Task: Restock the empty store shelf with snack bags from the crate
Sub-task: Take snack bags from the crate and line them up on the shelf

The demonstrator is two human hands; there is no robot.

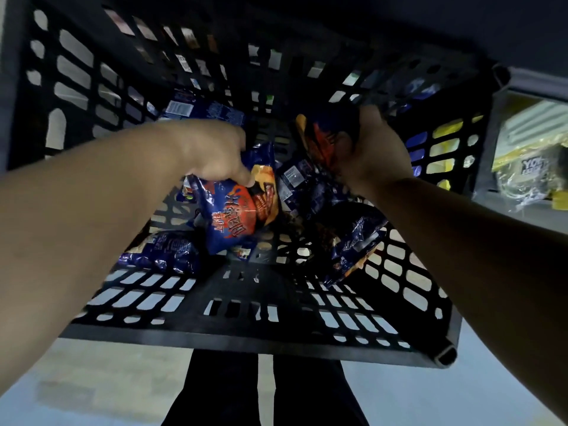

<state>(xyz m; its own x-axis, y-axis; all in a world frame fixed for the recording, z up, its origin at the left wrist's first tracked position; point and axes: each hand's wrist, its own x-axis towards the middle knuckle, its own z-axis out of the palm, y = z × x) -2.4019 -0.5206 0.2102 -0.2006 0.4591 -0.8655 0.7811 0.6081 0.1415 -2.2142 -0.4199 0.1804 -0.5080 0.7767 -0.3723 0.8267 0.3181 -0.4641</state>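
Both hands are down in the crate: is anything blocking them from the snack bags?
No. The left hand already grips a blue and orange snack bag, the right hand another bag. The crate is open-topped.

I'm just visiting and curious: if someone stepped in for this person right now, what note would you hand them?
Left hand: grips a blue-and-orange snack bag by its top, inside the crate.
Right hand: holds a second bag, deeper in the crate.
Crate: several more bags lie loose on its floor, one near the left, one near the right.
Done: two bags are in hand, neither lifted clear of the crate.
Left: carry these two to the shelf, then come back for the rest. The empty shelf is not in view.
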